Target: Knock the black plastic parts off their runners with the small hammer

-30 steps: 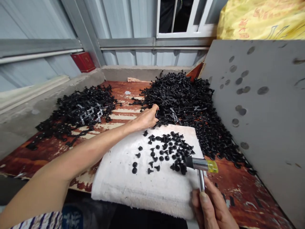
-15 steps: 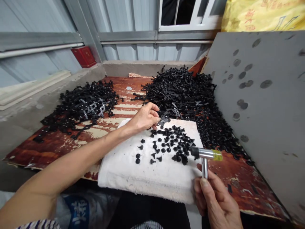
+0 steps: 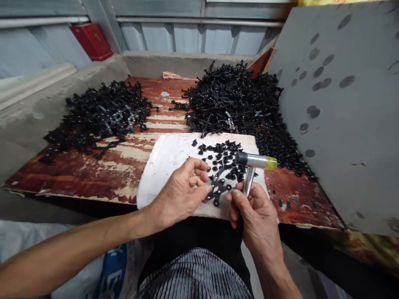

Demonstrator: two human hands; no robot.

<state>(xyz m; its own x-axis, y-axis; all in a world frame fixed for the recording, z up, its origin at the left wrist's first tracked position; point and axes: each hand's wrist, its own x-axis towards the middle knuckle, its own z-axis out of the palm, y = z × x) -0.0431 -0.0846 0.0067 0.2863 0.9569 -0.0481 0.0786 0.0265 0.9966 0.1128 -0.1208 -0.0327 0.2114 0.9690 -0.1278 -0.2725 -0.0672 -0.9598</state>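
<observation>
Between thumb and fingers, my left hand (image 3: 183, 193) pinches a black scissor-link piece (image 3: 218, 190), a small lattice of crossed bars with round ends, above the white cloth (image 3: 174, 145). My right hand (image 3: 254, 207) is wrapped round the metal handle of a small hammer (image 3: 255, 160). Its head has a black face on the left and a yellow one on the right. The right thumb and fingertips are close to the link piece's right end; whether they touch it I cannot tell. Behind, loose black studs (image 3: 222, 153) with round heads lie scattered on the cloth.
A large heap of black linked pieces (image 3: 230, 95) rises behind the cloth, and a smaller heap (image 3: 106, 112) lies at the left of the worn red-brown board (image 3: 131, 162). A grey spotted panel (image 3: 330, 108) stands along the right. A red box (image 3: 92, 40) sits at back left.
My left hand has drawn the link piece from the cloth's far edge toward me. The right hand with the hammer has moved left and up, near it. The view has tilted down.
</observation>
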